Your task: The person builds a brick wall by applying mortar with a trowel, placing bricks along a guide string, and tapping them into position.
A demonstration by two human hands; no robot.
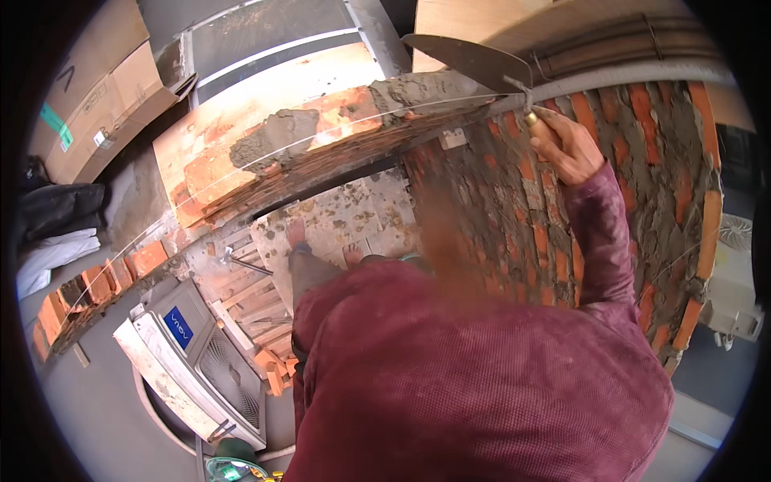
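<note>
Inside hand (569, 147), probably more trowel handle (533, 123)

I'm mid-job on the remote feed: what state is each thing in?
Trowel: held, blade pointing left
Right hand: closed, gripping the trowel
Mortar: spread in patches
Low wall: bricks exposed between patches
String: stretched along the wall
Feet: bare

The right hand (569, 149) grips a trowel (470, 61), blade pointing left; a thin string (281, 150) runs along a brick wall (210, 177) topped with patches of grey mortar (277, 135); a second brick wall (554, 209), its joints smeared grey, stands at right; a cardboard box (104, 112) sits upper left, a fan unit (229, 365) lower left.
</note>
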